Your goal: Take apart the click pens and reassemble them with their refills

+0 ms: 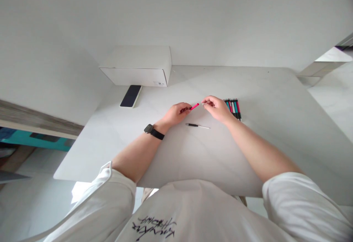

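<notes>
Pinching pink pen barrel [195, 106] in left hand [176, 113]; right hand [217, 109] pinching small pale part [203, 104]. Barrel likely light, stiff, slick; best held mid-length.

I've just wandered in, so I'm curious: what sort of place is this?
Probably a desk in a home or office, though I can't say which: a smooth white table bears a dark-screened rectangular phone and a row of slim multicoloured pens.

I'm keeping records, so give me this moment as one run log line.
left hand: holds pink tube | right hand: holds small pale piece | on table: black-and-white pen part, pens beside right hand, phone, box
</notes>
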A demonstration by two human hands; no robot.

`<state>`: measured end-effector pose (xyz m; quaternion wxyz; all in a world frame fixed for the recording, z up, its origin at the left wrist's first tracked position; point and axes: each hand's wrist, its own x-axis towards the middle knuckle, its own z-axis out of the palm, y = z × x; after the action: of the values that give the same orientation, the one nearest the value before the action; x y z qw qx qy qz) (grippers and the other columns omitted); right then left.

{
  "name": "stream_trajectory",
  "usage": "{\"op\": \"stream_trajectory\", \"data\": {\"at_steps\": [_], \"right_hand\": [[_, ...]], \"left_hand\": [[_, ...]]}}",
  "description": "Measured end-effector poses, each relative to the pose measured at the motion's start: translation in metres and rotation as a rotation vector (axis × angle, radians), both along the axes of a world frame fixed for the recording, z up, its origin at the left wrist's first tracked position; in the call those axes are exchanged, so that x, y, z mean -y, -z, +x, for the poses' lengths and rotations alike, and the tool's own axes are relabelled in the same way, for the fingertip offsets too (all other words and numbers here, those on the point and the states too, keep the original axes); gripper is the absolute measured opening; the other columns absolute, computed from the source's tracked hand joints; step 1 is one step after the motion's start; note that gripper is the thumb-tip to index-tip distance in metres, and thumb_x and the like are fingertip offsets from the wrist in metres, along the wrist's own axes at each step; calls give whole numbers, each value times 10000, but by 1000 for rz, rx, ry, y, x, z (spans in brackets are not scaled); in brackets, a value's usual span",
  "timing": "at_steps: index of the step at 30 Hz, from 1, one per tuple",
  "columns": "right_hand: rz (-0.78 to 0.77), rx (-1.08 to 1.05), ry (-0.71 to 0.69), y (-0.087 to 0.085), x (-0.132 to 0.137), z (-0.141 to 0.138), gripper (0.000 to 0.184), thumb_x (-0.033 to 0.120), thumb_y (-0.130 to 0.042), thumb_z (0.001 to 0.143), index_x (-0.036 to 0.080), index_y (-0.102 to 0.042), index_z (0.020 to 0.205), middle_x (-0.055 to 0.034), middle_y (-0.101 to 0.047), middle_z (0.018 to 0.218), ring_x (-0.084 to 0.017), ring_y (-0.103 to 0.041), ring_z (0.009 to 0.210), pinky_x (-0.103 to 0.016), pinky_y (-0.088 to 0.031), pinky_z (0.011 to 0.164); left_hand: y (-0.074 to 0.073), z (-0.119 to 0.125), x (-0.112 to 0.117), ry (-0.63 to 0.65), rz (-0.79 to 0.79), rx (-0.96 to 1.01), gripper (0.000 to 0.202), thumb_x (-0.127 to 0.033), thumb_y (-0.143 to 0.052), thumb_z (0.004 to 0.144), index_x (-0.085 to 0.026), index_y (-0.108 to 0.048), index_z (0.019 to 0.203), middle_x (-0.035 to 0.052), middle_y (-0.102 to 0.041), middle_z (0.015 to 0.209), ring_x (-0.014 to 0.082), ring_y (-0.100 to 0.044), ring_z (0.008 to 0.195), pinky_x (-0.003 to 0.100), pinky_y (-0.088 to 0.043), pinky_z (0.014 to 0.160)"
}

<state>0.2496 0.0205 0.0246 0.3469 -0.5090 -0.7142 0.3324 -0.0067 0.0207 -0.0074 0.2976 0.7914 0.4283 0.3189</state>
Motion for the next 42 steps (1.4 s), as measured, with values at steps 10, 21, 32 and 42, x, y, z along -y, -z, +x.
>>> {"op": "stream_trajectory", "data": {"at_steps": [10,21,32,42], "right_hand": [[-128,13,-9,7,-3,1,240,266,-538,902,247,-717,1061,-14,-764,898,-185,-716,859,-296,-547,812],[-274,-90,-60,17,-6,0,152,283,-542,916,251,-633,1033,12,-716,760,-169,-695,733,-296,-571,753],[45,-265,-47,14,0,-5,319,557,-669,940,258,-585,1010,-27,-710,937,-211,-723,905,-376,-584,889],[249,-136,-72,3,7,-9,229,489,-671,968,263,-706,966,-35,-747,941,-212,-702,856,-383,-588,833]], "left_hand": [[-3,1,0,22,-3,-46,288,-318,-548,962,-198,-753,1124,55,-740,994,170,-617,803,276,-491,707],[-3,0,0,15,-15,-52,288,-322,-548,949,-209,-754,1116,46,-731,963,170,-606,774,280,-482,692],[-1,-1,0,32,-18,-53,279,-317,-558,949,-202,-754,1110,46,-728,966,166,-605,790,272,-476,700],[-5,0,1,34,-26,-73,276,-307,-555,952,-212,-754,1119,40,-736,981,169,-621,809,273,-493,719]]}}
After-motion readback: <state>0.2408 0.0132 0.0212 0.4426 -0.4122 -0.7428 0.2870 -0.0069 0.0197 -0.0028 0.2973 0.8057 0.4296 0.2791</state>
